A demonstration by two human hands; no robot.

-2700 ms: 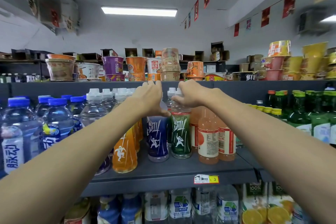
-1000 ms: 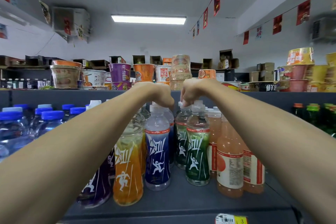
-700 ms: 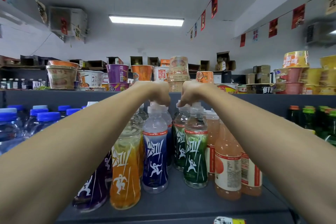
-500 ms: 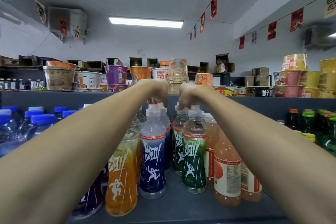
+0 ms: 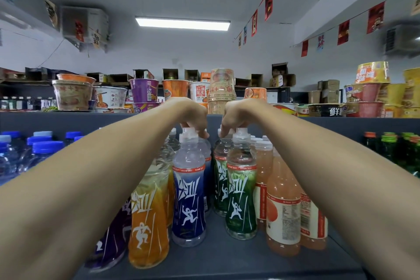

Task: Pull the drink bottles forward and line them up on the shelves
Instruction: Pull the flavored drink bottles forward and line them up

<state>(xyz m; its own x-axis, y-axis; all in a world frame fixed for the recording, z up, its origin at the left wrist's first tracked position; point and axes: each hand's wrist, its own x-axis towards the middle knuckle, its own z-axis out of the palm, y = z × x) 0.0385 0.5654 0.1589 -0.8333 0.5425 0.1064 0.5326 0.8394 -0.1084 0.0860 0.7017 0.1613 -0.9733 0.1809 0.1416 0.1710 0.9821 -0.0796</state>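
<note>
Both hands are up at the drink shelf (image 5: 227, 263). Left hand (image 5: 193, 116): fingers curled down round the cap of the blue bottle (image 5: 188, 200), pinching it. Right hand (image 5: 236, 116): same grip on the cap of the green bottle (image 5: 241, 200). Both bottles stand upright, side by side directly under the hands, with a small gap between them. One more of each colour sits right behind. Orange bottle (image 5: 145, 223) and purple bottle (image 5: 113, 238) are under my left forearm, nearer the shelf edge. Peach juice bottles (image 5: 283, 211) are just right of the green one. Blue-capped water bottles (image 5: 47, 148) far left, green glass bottles (image 5: 391, 148) far right. Noodle cups (image 5: 144, 91) are on the level above the hands.
</note>
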